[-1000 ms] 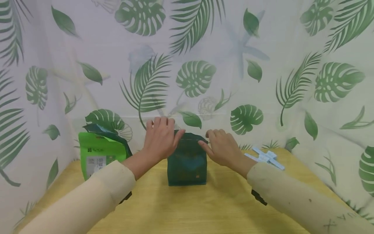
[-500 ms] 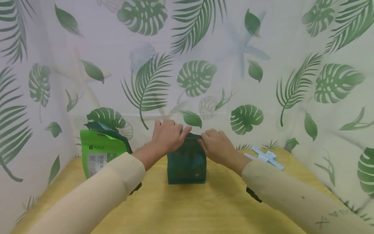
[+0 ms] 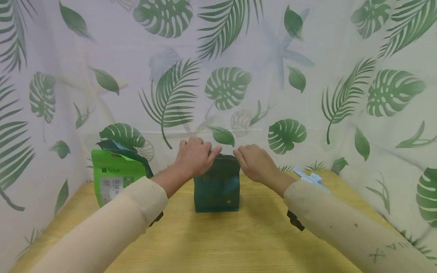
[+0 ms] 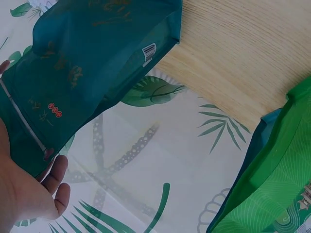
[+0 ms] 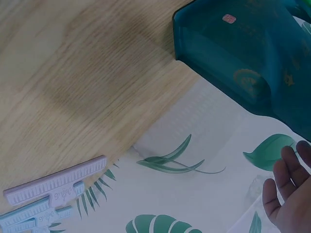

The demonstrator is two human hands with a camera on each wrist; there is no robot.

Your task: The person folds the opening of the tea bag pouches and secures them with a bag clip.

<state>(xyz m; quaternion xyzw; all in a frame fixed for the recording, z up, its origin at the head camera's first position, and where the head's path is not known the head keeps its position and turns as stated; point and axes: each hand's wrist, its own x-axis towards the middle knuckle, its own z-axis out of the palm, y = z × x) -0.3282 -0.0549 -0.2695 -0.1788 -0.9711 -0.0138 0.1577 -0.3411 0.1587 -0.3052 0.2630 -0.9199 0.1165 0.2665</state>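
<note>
Both hands are on the dark green bag (image 3: 216, 184), standing upright mid-table (image 3: 239, 235): left hand (image 3: 194, 157) and right hand (image 3: 254, 163) pinch its top edge. Only the left wrist view shows its barcode (image 4: 149, 51).

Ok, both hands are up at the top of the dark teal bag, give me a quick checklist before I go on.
1. Dark teal bag upright on the wooden table: ok.
2. Left hand at the bag's top left corner: ok.
3. Right hand at the top right corner: ok.
4. Top edge fully pressed closed: cannot tell, the hands hide it.
5. Sealing clips lying on the table to the right, apart from the bag: ok.
6. Light green bag off to the left, not touching the teal one: ok.
</note>
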